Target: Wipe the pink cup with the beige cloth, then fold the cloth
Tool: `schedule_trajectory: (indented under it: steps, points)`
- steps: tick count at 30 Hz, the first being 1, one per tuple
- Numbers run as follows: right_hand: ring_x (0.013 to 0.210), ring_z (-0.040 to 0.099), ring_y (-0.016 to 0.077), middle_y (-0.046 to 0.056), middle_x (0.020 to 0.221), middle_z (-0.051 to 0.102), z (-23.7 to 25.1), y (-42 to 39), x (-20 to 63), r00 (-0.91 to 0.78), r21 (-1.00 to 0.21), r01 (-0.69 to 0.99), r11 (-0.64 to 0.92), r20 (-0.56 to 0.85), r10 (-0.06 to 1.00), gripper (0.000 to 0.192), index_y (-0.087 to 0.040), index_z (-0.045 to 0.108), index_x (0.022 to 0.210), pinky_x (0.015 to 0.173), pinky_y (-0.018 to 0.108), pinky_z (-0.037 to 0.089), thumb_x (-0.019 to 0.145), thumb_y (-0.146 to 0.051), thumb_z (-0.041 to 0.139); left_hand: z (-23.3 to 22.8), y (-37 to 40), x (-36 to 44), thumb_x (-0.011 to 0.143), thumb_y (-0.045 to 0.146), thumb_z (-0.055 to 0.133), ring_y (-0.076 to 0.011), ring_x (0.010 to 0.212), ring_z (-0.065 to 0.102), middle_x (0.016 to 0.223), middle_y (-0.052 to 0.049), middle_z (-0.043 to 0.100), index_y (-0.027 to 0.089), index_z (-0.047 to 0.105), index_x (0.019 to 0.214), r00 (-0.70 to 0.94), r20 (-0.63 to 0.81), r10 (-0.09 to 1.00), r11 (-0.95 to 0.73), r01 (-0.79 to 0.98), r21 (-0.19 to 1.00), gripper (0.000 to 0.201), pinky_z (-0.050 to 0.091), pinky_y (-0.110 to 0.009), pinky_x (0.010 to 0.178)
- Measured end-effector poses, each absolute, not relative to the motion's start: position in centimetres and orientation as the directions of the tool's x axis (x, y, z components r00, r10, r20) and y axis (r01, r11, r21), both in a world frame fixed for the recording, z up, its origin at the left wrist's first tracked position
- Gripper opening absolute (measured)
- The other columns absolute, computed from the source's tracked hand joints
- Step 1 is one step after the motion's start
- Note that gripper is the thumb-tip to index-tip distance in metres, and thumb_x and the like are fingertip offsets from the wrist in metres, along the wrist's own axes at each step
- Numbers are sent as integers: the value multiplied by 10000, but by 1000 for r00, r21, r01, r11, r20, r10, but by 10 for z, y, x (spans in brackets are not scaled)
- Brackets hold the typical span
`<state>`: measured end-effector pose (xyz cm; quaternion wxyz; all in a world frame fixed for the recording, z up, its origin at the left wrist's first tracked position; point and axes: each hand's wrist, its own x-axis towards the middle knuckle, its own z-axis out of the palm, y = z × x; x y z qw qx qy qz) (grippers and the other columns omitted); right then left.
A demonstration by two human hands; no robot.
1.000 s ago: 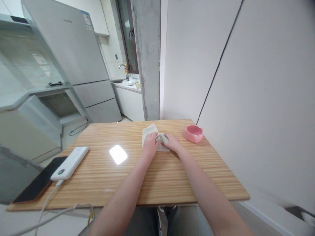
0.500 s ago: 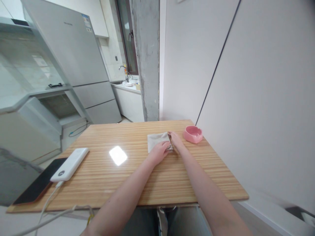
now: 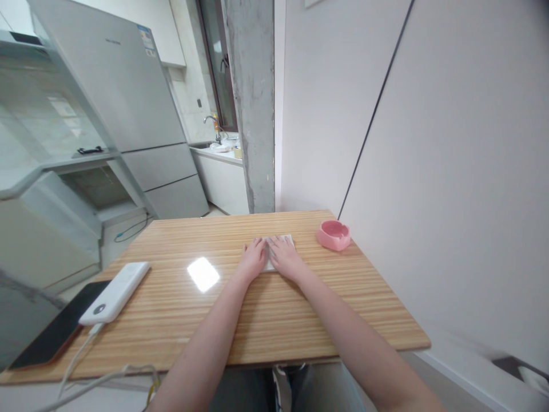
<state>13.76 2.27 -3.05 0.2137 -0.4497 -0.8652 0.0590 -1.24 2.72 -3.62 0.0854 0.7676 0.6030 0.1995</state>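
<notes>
Two hands lay flat, fingers spread, gripping nothing: left hand [image 3: 253,258] and right hand [image 3: 285,257] pressed a small folded beige cloth [image 3: 274,252] onto the striped wooden table [image 3: 266,309], keeping it flat; a pink round ceramic dish [image 3: 333,234] sat just right of the cloth.

Pale beige cloth [image 3: 278,252], pink dish [image 3: 333,234], white power bank [image 3: 115,292], striped light-wood table [image 3: 266,309].

fridge [image 3: 124,97] far left of and beyond the grips: small brand mark on upper door, too small to read | blue sticker at door's top right corner: print illegible | power bank [image 3: 115,292] on bench, left: round mark only, no legible text
</notes>
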Motion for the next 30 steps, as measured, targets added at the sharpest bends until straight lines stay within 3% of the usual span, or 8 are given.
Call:
schedule_trajectory:
  steps: [5, 9, 12, 15, 21, 25, 27, 30]
  points:
    - [1201, 421, 294, 141, 1244, 526, -14, -26, 140, -498, -246, 799, 548, 238, 834, 458, -156, 553, 1151, 995, 441, 322, 838, -483, 478, -33, 33, -16, 899, 254, 326, -205, 1233, 432, 1296, -155, 501, 110, 495, 1223, 131, 381, 915, -304, 843, 443, 393, 315, -388, 1055]
    - [992, 526, 262, 124, 1028, 580, -16, -63, 179, -252, -156, 943, 292, 235, 939, 333, -174, 594, 958, 860, 390, 405, 863, -455, 441, -39, 32, -12, 886, 271, 377, -211, 1201, 456, 1264, -149, 519, 115, 538, 1158, 203, 405, 892, -387, 805, 450, 352, 336, -376, 1044]
    - [970, 519, 276, 137, 1011, 558, -30, -78, 229, -34, -72, 996, 57, 285, 958, 261, -152, 577, 934, 819, 388, 413, 818, -378, 513, -39, 27, -6, 872, 271, 409, -218, 1159, 482, 1221, -140, 544, 137, 585, 1057, 251, 396, 883, -430, 772, 468, 288, 360, -380, 1012]
    - [974, 517, 267, 142, 1071, 536, -42, -83, 270, 43, -42, 999, -29, 374, 927, 279, -141, 554, 1016, 846, 397, 403, 837, -343, 483, -33, 22, 0, 860, 248, 415, -196, 1017, 544, 1049, -107, 606, 158, 599, 899, 282, 394, 875, -461, 735, 498, 209, 414, -346, 914]
    - [1083, 484, 316, 167, 1150, 529, -32, -72, 266, 38, -116, 993, 13, 426, 904, 278, -171, 591, 929, 951, 510, 327, 856, -400, 452, -21, 11, 2, 824, 283, 455, -123, 622, 515, 694, 15, 568, 187, 499, 896, 273, 216, 938, -347, 703, 620, 128, 389, -245, 593]
    - [1103, 501, 248, 133, 1170, 553, -10, -44, 210, -191, -357, 871, 337, 386, 903, 309, -177, 540, 1115, 963, 414, 374, 846, -295, 445, -18, 8, -1, 793, 269, 472, -124, 612, 513, 678, 10, 581, 187, 531, 820, 400, 168, 901, -421, 712, 561, 104, 367, -236, 564]
    - [1129, 500, 219, 125, 1209, 543, -3, -24, 177, -262, -477, 779, 407, 342, 902, 418, -166, 468, 1235, 965, 370, 385, 821, -220, 438, -16, 9, -3, 778, 255, 476, -139, 639, 539, 702, -10, 611, 180, 566, 803, 415, 135, 900, -422, 746, 515, 120, 389, -246, 586]
    - [1124, 512, 191, 106, 1209, 562, -2, 4, 136, -385, -568, 680, 463, 261, 885, 462, -164, 500, 1209, 966, 331, 384, 754, -109, 441, -16, 11, -7, 746, 210, 491, -184, 776, 602, 854, -64, 669, 168, 611, 885, 367, 139, 920, -387, 789, 477, 189, 439, -281, 685]
